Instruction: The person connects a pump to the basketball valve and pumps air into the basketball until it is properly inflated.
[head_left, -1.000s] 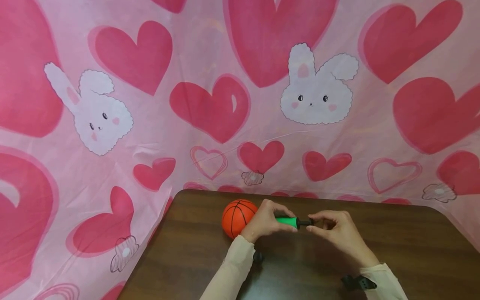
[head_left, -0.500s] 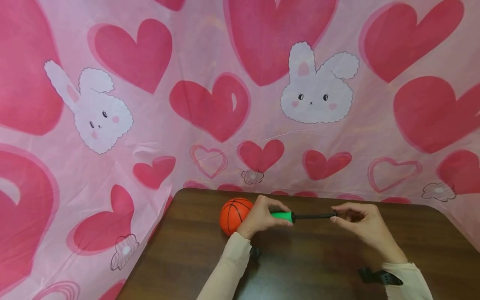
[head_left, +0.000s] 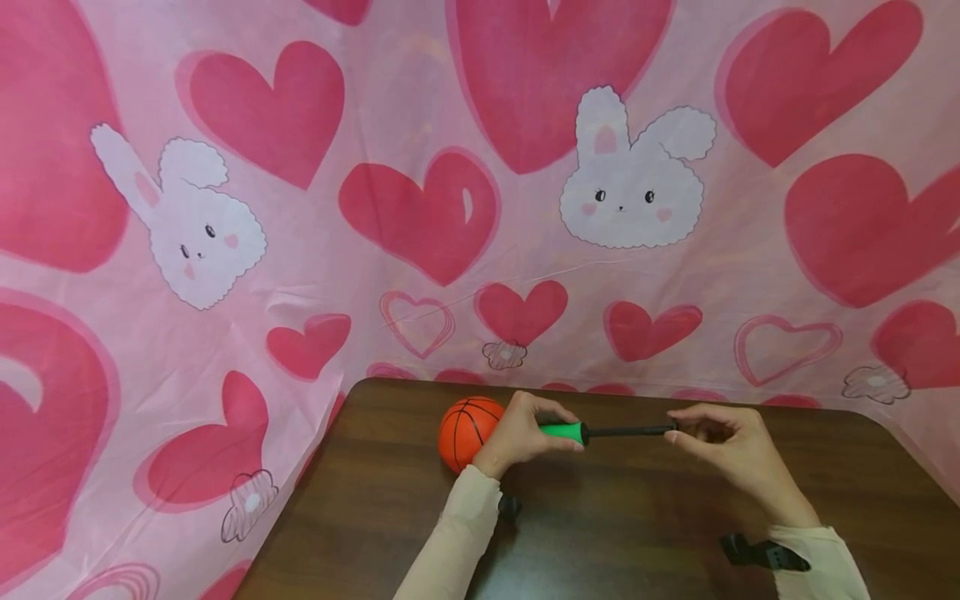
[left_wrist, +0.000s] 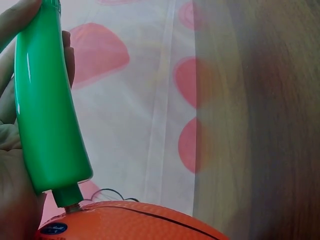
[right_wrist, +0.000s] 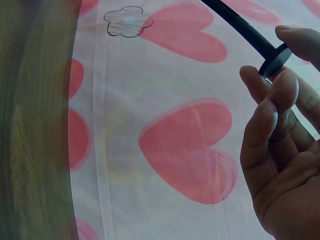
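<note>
A green hand pump (left_wrist: pixel 50 110) lies level above the table, its nozzle end meeting the orange ball (left_wrist: pixel 145 225) in the left wrist view. My left hand (head_left: pixel 521 433) grips the pump's green barrel. From the barrel's other end a black plunger rod (head_left: pixel 626 432) reaches far out to the right. My right hand (head_left: pixel 738 446) pinches the flat black end of that rod between thumb and fingers, as the right wrist view shows of the plunger's disc handle (right_wrist: pixel 275 61). The basketball's right side is hidden behind my left hand in the head view.
A dark brown wooden table (head_left: pixel 600 517) lies below both hands. Behind and to the left hangs a pink cloth (head_left: pixel 525 225) printed with hearts and rabbits. Black straps (head_left: pixel 765 553) sit at the wrists.
My right hand has moved right, drawing the plunger rod out of the green barrel. Over the last half second it has barely moved. Ball and left hand shifted slightly left.
</note>
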